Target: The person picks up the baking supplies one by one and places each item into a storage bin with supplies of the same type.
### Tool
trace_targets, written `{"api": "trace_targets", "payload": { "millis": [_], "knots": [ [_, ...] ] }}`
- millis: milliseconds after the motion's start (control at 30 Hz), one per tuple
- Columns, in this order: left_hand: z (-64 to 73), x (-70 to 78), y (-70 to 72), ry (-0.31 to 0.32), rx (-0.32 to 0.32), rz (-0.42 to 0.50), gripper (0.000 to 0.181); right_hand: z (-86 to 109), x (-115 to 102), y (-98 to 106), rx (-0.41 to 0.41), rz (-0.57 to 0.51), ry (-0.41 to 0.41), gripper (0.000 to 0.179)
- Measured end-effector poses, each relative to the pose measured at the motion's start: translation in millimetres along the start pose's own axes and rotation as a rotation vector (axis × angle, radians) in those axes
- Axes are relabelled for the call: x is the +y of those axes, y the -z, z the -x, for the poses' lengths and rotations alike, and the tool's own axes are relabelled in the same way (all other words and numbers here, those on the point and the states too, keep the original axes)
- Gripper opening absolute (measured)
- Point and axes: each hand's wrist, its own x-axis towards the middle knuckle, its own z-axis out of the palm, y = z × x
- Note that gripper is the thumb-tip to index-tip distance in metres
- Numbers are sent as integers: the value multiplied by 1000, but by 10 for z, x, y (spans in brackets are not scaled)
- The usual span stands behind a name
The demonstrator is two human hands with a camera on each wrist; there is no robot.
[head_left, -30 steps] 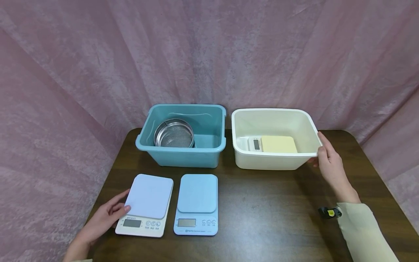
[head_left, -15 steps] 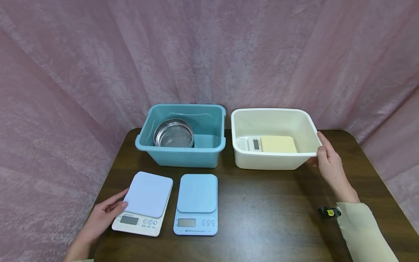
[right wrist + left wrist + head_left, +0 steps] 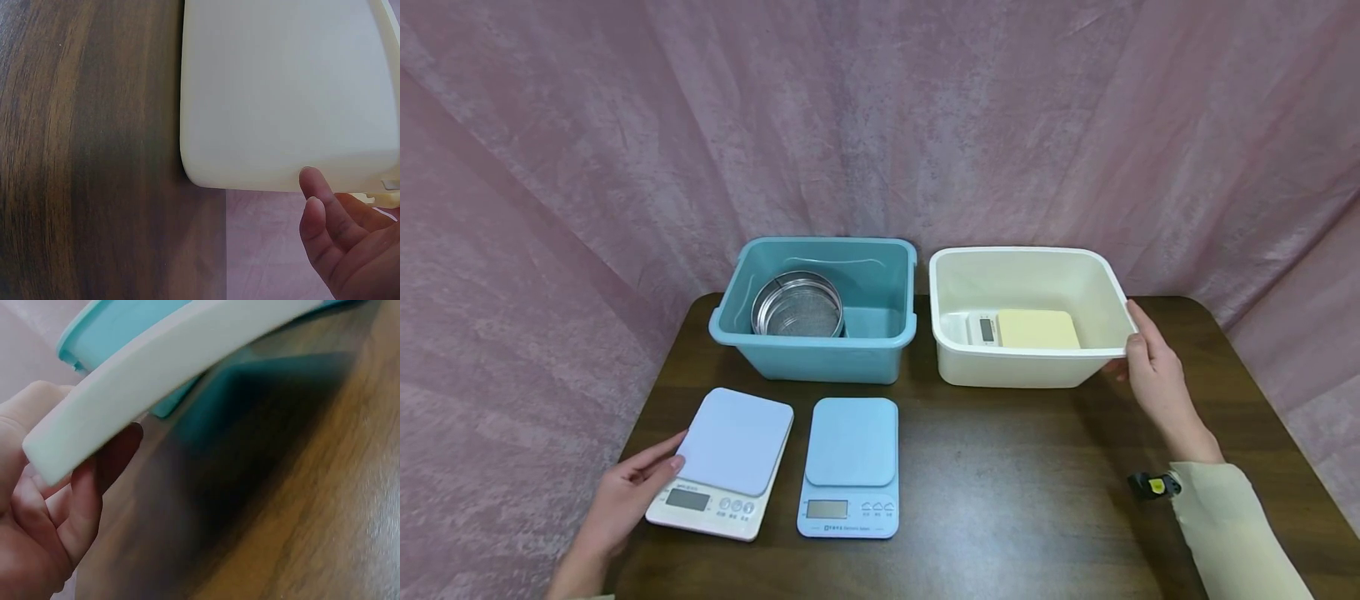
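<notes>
Gripping white scale (image 3: 730, 446) and cream bin (image 3: 1011, 372) — left and right hands (image 3: 623, 492) (image 3: 1161, 387) respectively — left fingers (image 3: 651, 452) partly hidden beneath, seen from above.

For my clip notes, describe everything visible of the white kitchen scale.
The white kitchen scale looks plastic, with a lilac-tinted, round-cornered platform, a grey display without legible digits, and three round buttons beside it. The left hand grips its left edge, thumb on top, fingers beneath, holding it face-up above the brown table, turned askew, left of the pale-blue kitchen scale.
</notes>
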Motion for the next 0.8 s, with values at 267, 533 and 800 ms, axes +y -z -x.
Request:
{"api": "trace_targets", "payload": {
  "millis": [267,533,800],
  "knots": [
    [62,115,-3,-23,-46,68,55,1,4,-6,6,-3,6,55],
    [142,298,-30,-100,-118,86,49,22,-6,-7,7,-3,-4,55],
    [206,523,-96,-148,-191,151,45,3,-11,-11,13,-6,-1,55]
  ]
}}
